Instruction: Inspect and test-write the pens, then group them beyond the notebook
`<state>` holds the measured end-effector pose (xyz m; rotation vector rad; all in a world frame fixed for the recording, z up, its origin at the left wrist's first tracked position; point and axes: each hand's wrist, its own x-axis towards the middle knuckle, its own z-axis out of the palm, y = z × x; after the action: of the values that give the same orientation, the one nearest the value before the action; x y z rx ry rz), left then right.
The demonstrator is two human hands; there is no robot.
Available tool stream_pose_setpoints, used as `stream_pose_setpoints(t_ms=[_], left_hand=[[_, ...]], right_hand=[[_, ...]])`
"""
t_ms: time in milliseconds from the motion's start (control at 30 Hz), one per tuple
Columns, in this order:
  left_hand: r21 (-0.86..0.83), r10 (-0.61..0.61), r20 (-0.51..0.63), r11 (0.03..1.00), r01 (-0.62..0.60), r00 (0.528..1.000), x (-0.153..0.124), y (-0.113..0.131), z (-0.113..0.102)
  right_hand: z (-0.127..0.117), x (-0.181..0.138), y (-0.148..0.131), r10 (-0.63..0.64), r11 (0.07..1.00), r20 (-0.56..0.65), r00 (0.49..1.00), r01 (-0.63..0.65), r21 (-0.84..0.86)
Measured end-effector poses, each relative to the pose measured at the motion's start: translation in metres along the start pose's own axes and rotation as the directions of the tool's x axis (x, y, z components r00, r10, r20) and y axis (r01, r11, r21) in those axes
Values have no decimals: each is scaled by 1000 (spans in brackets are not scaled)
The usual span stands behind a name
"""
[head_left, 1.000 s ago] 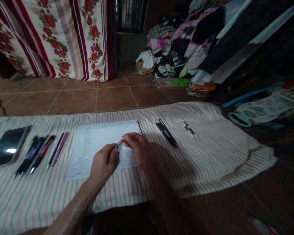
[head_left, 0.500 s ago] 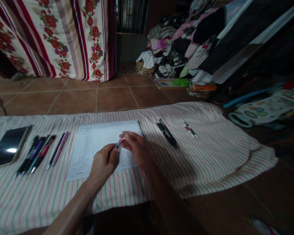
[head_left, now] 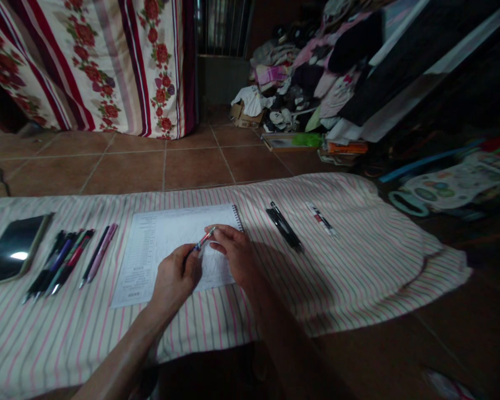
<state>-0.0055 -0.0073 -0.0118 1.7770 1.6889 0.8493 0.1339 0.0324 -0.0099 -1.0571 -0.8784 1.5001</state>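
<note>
Both my hands meet over a spiral notebook (head_left: 166, 239) lying on a striped cloth (head_left: 358, 261). My left hand (head_left: 175, 278) is closed round the lower part of a red and blue pen (head_left: 204, 240). My right hand (head_left: 233, 250) pinches the pen's upper end with thumb and fingers. The pen slants up to the right just above the page.
A row of several pens (head_left: 64, 261) and a dark phone (head_left: 12, 250) lie left of the notebook. Two black pens (head_left: 284, 226) and a white pen (head_left: 320, 218) lie to its right. Tiled floor, a floral bedsheet (head_left: 91, 61) and a clothes pile (head_left: 304, 72) lie beyond.
The pen's upper end and my right fingers have shifted slightly up and right; my left hand has hardly moved.
</note>
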Motion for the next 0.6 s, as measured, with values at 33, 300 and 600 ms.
stream_pose_setpoints(t_ms=[33,300,600], left_hand=[[9,4,-12,1000,-4,1000,0,-1,0],[60,89,-50,994,-86,995,-1,-4,3],[8,36,-24,999,-36,999,0,-3,2]], right_hand=[[0,0,0,11,999,11,1000,-11,38],[5,-1,-3,81,996,-67,994,-83,-38],[1,-1,-1,75,997,34,997,-76,18]])
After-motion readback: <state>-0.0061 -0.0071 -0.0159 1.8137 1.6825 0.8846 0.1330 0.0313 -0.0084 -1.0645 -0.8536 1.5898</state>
